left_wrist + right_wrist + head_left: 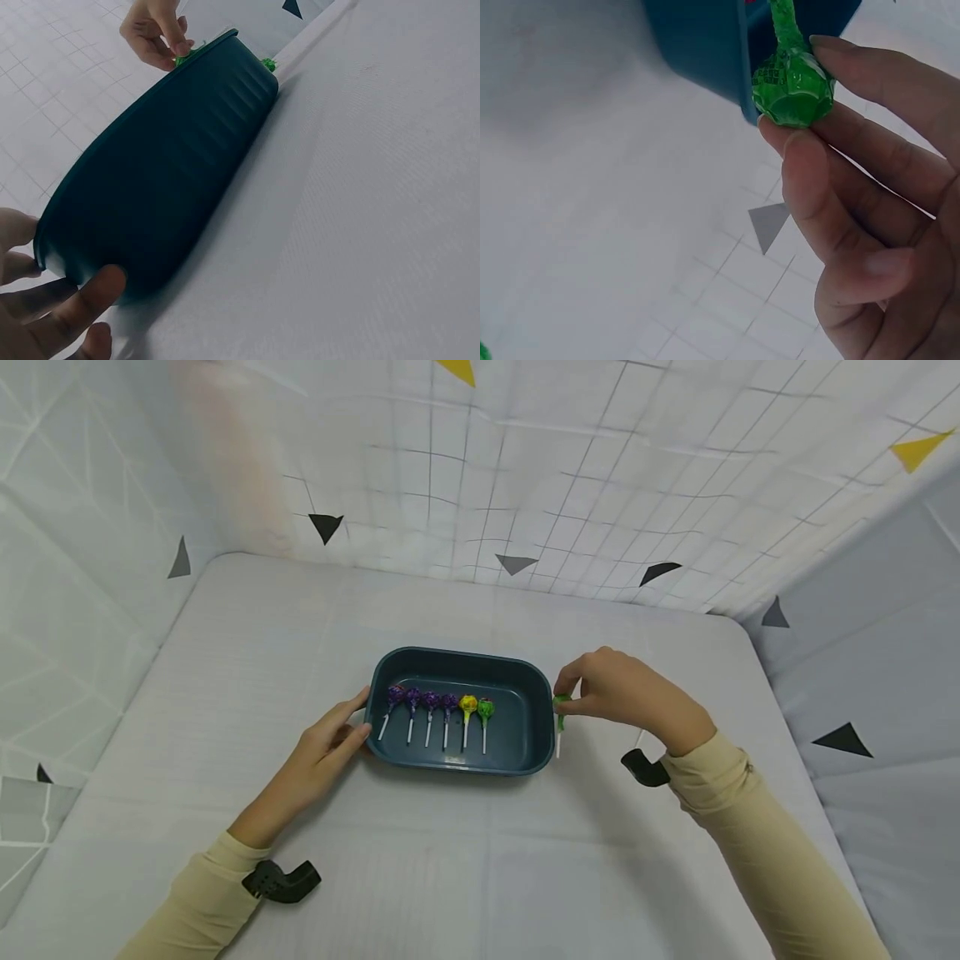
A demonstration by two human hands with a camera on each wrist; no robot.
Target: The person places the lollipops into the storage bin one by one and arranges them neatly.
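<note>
A dark teal tray (457,768) stands on the table. Inside it lies a row of lollipops: several purple ones (431,701), then a yellow one (468,704) and a green one (486,709), sticks toward the near side. My left hand (324,760) holds the tray's left end, fingertips (112,279) against its outer wall. Just beyond the right rim, my right hand (618,693) pinches another green lollipop (795,90) by its wrapped head, its white stick (558,745) pointing toward me in the head view. The tray's wall hides its contents in the left wrist view.
A further white stick (640,739) shows beside the right wrist, its upper part hidden by the arm. Black wrist devices (281,882) sit on both sleeves. White patterned cloth walls (525,468) rise behind and beside the white-covered table (420,877).
</note>
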